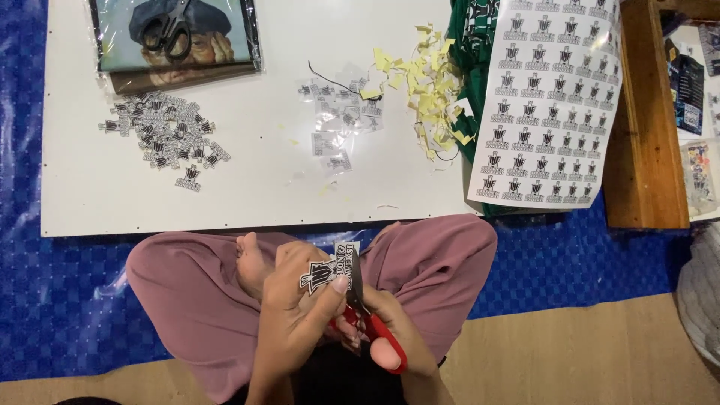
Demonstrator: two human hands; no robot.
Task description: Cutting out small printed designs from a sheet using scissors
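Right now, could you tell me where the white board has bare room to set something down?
Free: the white board between the pile of cut black-and-white stickers and the clear packets, plus its near edge. Crowded: yellow paper scraps and the printed sticker sheet.

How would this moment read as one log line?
left hand: holds sticker | right hand: scissors cutting it | board: cut stickers

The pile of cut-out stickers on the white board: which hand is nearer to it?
Left. The left hand lies below the pile of cut-out stickers, slightly right; the right hand, on the red scissors, is farther right.
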